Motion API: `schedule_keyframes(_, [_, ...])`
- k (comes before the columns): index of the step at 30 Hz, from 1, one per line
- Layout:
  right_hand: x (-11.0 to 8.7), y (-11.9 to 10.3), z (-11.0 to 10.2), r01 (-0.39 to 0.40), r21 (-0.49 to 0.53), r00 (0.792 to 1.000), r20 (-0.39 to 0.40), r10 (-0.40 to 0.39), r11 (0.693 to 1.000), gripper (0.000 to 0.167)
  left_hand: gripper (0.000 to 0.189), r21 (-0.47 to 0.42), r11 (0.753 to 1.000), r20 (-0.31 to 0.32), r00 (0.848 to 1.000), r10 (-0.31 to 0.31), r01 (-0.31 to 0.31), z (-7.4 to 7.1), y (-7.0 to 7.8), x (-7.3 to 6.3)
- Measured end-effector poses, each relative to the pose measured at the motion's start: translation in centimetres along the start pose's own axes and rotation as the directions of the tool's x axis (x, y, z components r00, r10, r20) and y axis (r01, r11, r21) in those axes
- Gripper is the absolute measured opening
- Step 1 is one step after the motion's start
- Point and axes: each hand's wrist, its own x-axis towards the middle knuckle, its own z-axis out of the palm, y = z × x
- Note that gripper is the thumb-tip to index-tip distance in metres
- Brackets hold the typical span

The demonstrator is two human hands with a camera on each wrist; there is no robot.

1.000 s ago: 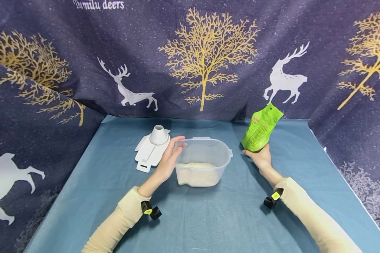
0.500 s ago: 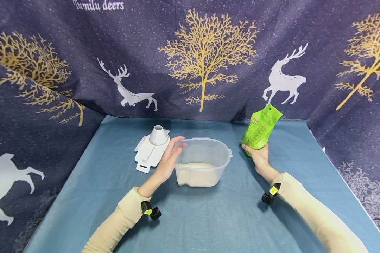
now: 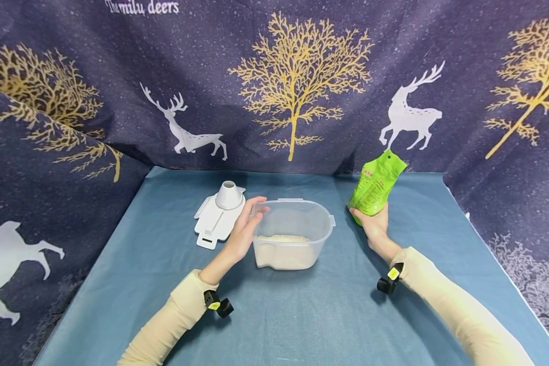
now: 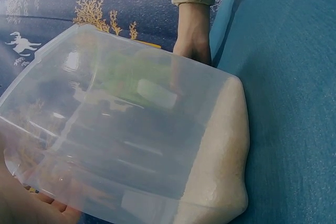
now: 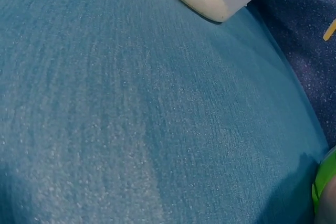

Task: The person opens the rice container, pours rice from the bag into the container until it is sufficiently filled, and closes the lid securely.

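Note:
In the head view a clear plastic container [image 3: 293,223] stands mid-table with pale grain [image 3: 285,254] across its bottom. My left hand [image 3: 242,231] grips its left end at the rim, thumb and fingertips curling over the edge. The left wrist view looks through the container's clear wall [image 4: 131,119], with the grain [image 4: 215,145] low inside and part of the left hand [image 4: 31,203] at its end. To the right, my right hand [image 3: 376,226] holds the lower part of a bright green bag [image 3: 376,185], which leans upright at the back. Its far-side fingers are hidden by the bag.
Left of the container lies a white lid [image 3: 217,221] with a white cone-shaped cup [image 3: 229,196] on it. Blue cloth [image 3: 283,315] covers the table. A dark printed curtain [image 3: 256,91] rises along the back edge.
My right hand has shifted slightly left, its thumb moving up onto the lower front of the green bag. The bag has edged a little left. Left hand and container look unmoved.

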Motion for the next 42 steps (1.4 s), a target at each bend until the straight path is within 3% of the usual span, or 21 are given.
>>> schedule_keyframes(42, [-1.4, -0.1, -0.4, -0.029, 0.006, 0.999, 0.019, 0.029, 1.000, 0.083, 0.040, -0.002, 1.000, -0.009, 1.000, 0.001, -0.001, 0.2, 0.1, 0.0])
